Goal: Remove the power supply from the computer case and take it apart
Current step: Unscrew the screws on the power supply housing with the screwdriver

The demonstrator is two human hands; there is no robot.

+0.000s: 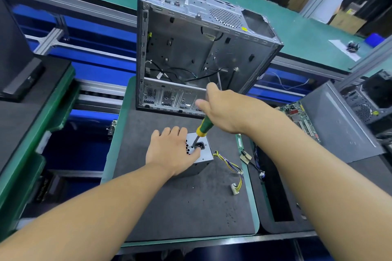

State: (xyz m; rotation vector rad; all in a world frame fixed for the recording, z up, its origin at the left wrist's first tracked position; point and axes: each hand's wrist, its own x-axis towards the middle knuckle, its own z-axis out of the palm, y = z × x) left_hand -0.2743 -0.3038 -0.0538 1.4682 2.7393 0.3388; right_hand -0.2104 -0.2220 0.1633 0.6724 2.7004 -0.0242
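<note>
On the dark work mat (180, 207): power supply out of the case, housing not yet opened.
The left hand (169, 150) clasps the power supply (206, 155), fingers curled over its edge, steadying it on the mat. Its wire harness (231, 165) trails to the right. The right hand (224, 110) grasps a green-and-yellow screwdriver (204, 127), tip at a screw beside the mains socket. Behind stands the stripped computer case (191, 48). Removal appears done; the dismantling remains.
</note>
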